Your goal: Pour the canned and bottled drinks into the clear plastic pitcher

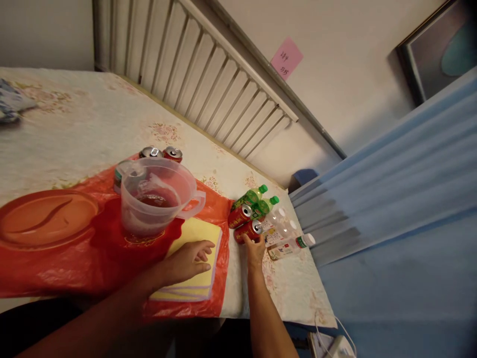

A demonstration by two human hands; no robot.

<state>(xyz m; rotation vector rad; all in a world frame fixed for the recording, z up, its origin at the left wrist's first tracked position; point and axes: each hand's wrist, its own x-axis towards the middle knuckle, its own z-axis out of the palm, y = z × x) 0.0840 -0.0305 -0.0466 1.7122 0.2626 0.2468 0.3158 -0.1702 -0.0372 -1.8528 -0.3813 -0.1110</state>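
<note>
My right hand [255, 252] has its fingers and thumb on the near red drink can [246, 231], which is opened at the top. A second red can [239, 217] touches it from behind. My left hand [191, 260] is held over the yellow cloths [197, 230] with purple edging, its fingers loosely bent and apart, with nothing in them. Left of that hand stands a large clear plastic measuring jug [149, 219] with dark reddish liquid and some foam inside. Its handle points right.
Green-capped bottles [257, 196] stand behind the red cans, with clear white-capped bottles [286, 246] to the right. More cans [172, 154] stand behind the jug. An orange oval tray [48, 219] lies left on red plastic sheeting [122, 273]. A radiator [194, 69] borders the table's back.
</note>
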